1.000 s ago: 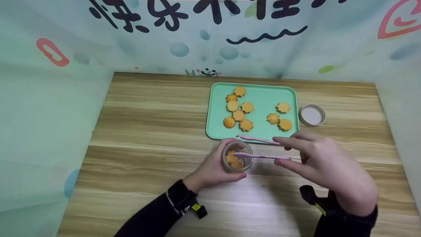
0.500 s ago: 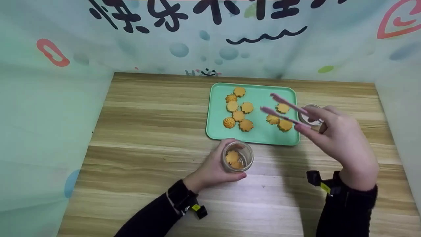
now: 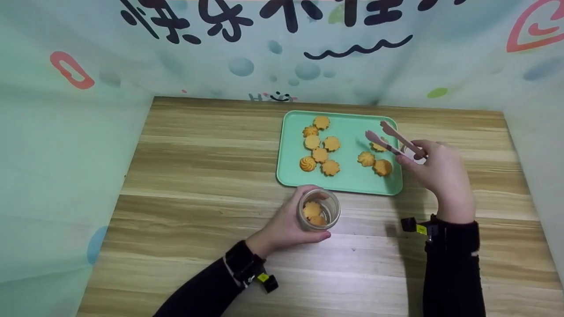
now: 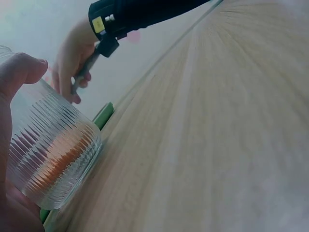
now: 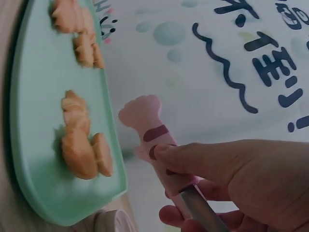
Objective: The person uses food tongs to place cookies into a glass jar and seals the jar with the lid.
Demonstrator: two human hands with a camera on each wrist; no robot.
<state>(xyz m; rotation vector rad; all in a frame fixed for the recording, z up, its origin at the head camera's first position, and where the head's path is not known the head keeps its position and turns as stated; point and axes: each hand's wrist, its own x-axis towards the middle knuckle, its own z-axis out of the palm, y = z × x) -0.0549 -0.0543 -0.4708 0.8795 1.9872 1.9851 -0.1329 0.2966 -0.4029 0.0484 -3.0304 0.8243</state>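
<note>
My left hand [image 3: 282, 226] grips a ribbed glass jar [image 3: 334, 218], its mouth facing up toward the head camera. Inside the jar lie cookies [image 3: 312, 209], also seen through its wall in the left wrist view. With thumb and fingers, my right hand [image 3: 443, 171] holds pink tongs [image 3: 402, 139] with paw-shaped tips. The tips stand apart over the right part of a green tray [image 3: 348, 178], nothing between them. A flower-shaped cookie [image 3: 377, 147] is partly hidden behind the tongs. Close by it are a swirled cookie [image 3: 365, 159] and another cookie [image 3: 382, 167].
Several more cookies [image 3: 320, 154] are grouped on the tray's left half. A round lid [image 5: 114, 222] lies beside the tray's right edge, mostly covered by my right hand in the head view. The wooden table [image 3: 198, 176] meets a printed cloth backdrop [image 3: 198, 66] behind.
My right hand has carried the tongs away from the jar's mouth, up and right to above the tray's right-hand cookies. The left hand and jar have stayed in place.
</note>
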